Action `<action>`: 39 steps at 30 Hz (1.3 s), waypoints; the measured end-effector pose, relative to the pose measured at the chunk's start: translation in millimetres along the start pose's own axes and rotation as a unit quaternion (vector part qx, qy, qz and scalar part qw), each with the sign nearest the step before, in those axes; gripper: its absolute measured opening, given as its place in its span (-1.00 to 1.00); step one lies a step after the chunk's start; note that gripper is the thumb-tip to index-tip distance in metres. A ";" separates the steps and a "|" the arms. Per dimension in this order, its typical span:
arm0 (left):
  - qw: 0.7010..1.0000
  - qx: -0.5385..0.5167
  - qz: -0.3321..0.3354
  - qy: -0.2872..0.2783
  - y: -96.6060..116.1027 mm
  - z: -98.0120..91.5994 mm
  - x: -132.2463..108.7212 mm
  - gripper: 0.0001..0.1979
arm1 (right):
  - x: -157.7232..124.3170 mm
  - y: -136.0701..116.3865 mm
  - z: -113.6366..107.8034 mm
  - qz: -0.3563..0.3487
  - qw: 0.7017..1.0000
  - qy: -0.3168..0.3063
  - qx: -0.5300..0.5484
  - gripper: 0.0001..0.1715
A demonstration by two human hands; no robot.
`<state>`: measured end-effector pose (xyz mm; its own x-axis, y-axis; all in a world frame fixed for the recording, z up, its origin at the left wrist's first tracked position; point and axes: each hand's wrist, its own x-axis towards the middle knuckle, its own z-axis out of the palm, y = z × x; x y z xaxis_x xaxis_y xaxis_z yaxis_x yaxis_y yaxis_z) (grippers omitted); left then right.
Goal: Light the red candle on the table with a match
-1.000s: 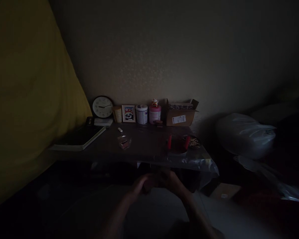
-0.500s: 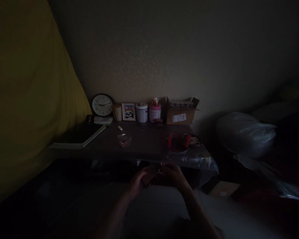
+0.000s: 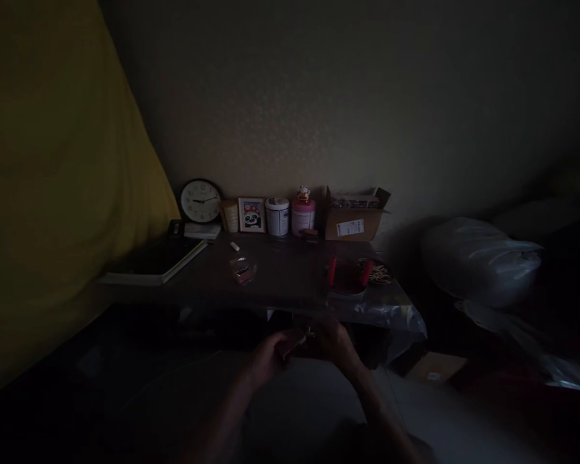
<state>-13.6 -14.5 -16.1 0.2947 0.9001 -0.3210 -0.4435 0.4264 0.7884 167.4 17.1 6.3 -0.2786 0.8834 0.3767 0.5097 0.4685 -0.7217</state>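
Left hand [image 3: 267, 358]: I see it gripping a small flat object [image 3: 292, 344].
Right hand [image 3: 337, 341]: meets the left at that object; grip too dark to tell.
Object location: just below the table [image 3: 270, 290] front edge.

1. Curtain [image 3: 53, 193] was yellow cloth, matt, in soft folds.
2. Wall [image 3: 290, 116] looked matt, with a fine grainy texture.
3. Table [image 3: 280, 283] was dark-topped and lay under a clear plastic sheet [image 3: 386, 316], glossy and crinkled at the edge.
4. Box [image 3: 352, 222] was brown cardboard, matt, with a white paper label.
5. Bag [image 3: 478, 258] was translucent plastic, wrinkled, with a faint sheen.
6. Small flat piece [image 3: 292, 345] in left hand [image 3: 268, 357] looked brown, matt and cardboard-like; too dim to be sure.
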 end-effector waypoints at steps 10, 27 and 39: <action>0.997 0.071 0.031 0.008 -4.7 1.8 1.0 -0.74 | -7.2 -16.0 -2.1 -0.082 0.985 -0.105 -0.113 -0.78; 0.995 0.101 0.001 -0.012 -4.7 8.6 -4.0 -0.78 | -9.8 -18.5 3.1 -0.046 0.988 -0.120 -0.084 -0.77; 0.992 0.103 0.073 -0.008 -1.5 1.9 -0.8 -0.64 | -1.1 -20.0 -3.0 0.099 0.981 0.046 0.159 -0.76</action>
<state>-11.5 -16.0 -16.0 0.2550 0.9483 -0.1891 -0.3010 0.2637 0.9164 160.0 6.7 22.1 -0.1169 0.9609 0.2509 0.2635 0.2736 -0.9251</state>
